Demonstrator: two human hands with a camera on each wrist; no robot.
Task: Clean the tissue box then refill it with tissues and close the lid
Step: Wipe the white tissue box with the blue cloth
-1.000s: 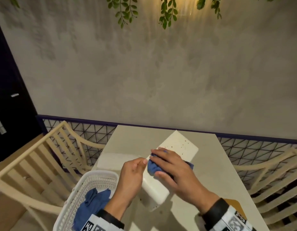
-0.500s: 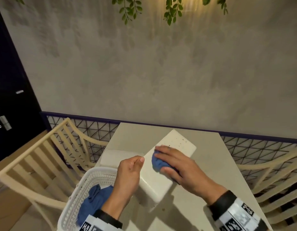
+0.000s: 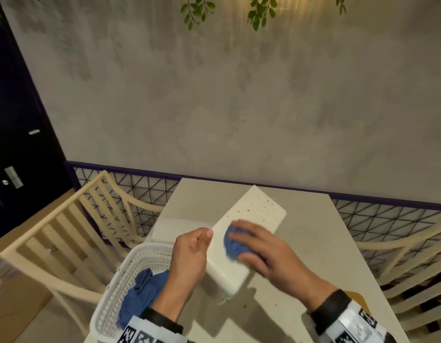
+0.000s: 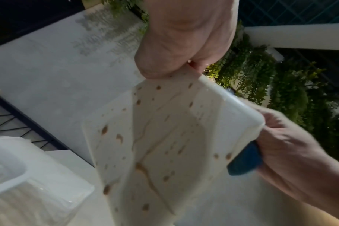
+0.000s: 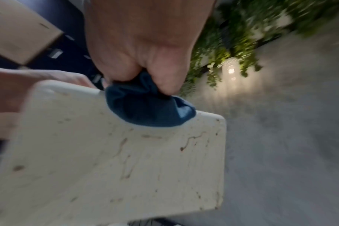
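The white tissue box (image 3: 254, 214) is tilted up off the table, and brown spots show on its far end. My left hand (image 3: 192, 253) grips its left edge, thumb on top. My right hand (image 3: 261, 246) bunches a blue cloth (image 3: 232, 246) and presses it on the box's upper face. In the left wrist view the box (image 4: 164, 145) carries brown drips and spots, with the cloth (image 4: 244, 160) at its right edge. The right wrist view has the cloth (image 5: 147, 107) pinched in my fingers against the stained box (image 5: 116, 168). A white tissue pack (image 3: 177, 227) lies behind my left hand.
A white perforated basket (image 3: 130, 280) with another blue cloth (image 3: 145, 290) in it sits at the table's near left corner. Cream slatted chairs stand on the left (image 3: 66, 231) and right (image 3: 417, 263). The beige table (image 3: 313, 231) ends against a grey wall.
My right hand has rubbed the cloth a short way over the box's face, and the cloth is now bunched under my fingers. My left hand keeps its grip on the box.
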